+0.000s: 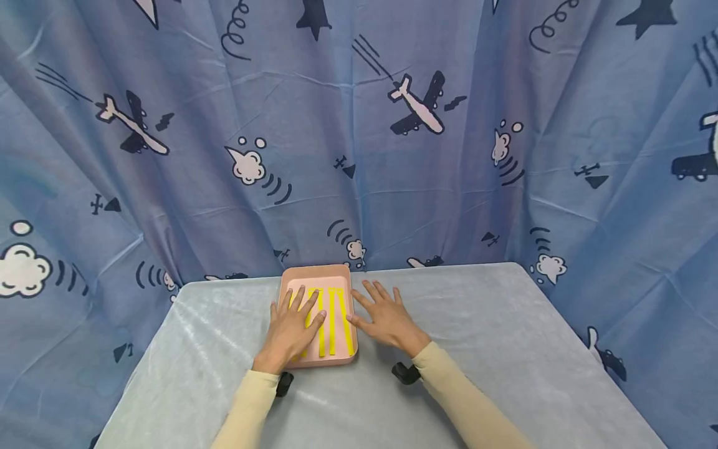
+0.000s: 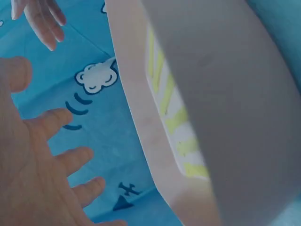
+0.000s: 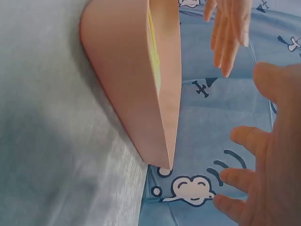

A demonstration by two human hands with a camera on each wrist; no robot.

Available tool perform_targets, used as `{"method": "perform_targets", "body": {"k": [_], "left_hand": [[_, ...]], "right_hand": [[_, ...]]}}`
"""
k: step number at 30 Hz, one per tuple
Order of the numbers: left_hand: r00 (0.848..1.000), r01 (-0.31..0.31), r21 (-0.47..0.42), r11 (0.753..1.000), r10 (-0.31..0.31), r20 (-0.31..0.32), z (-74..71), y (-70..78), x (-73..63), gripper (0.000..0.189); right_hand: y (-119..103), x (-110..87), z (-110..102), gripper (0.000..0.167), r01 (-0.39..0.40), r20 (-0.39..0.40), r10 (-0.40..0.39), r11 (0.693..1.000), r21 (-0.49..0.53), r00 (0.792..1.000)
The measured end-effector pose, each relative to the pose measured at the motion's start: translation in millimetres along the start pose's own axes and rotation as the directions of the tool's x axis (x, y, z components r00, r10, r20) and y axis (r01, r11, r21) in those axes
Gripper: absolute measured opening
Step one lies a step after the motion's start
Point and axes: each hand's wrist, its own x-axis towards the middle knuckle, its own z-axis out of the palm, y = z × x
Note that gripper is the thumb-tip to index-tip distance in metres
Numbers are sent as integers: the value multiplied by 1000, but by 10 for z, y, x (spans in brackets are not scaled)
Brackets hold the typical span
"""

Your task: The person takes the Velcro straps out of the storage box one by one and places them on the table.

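Note:
A shallow pink tray with rounded corners lies on the table, holding several yellow strips laid lengthwise on its floor. My left hand hovers over the tray's left half with fingers spread, hiding part of the strips there. Just outside the right rim, my right hand is held palm down with fingers spread, its thumb and index tip overlapping the rim in the head view. Both wrist views show the hands raised above the tray wall, gripping nothing.
A pale grey cloth covers the table, whose far edge runs just behind the tray. Beyond it hangs a blue curtain printed with planes, clouds and stars. Dark wrist camera mounts stick out beneath the forearms.

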Motion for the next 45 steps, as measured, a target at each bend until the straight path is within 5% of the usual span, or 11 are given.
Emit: {"method": "perform_targets", "body": {"k": [22,32,39,45], "left_hand": [[983,142,-189,972,-160,-86,29,-380,-171,59],[967,198,-339,920,-239,-85,1,-536,-191,57],[951,243,-452,858,-303,-64,43,-631,-205,56],[957,234,-517,824,-289,-28,54,-695,-218,56]], "right_hand": [[-279,42,49,61,39,42,-41,999,38,998],[-357,67,81,58,121,2,-121,992,33,993],[-420,80,105,57,128,11,-128,991,36,992],[-467,91,97,53,157,1,-157,987,20,988]]}}
